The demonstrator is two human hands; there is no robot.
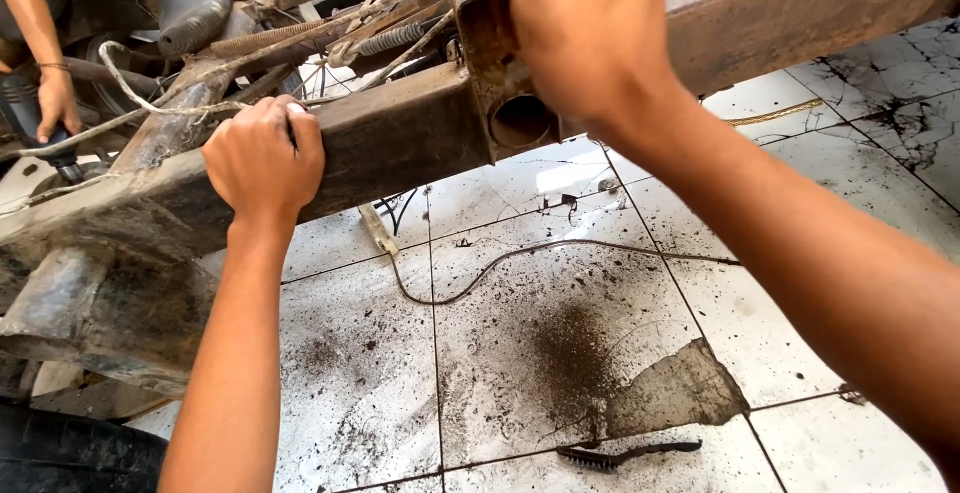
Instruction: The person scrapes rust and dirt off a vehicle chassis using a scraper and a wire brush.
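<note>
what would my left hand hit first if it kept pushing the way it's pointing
The left hand is already against the rusty frame rail, so it meets that at once; depth beyond is unclear.

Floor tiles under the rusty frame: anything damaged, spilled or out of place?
Yes. One floor tile has a broken-out patch showing grey beneath, dark grit is scattered beside it, tiles at far right are cracked, and a wire brush and a loose cable lie on the floor.
</note>
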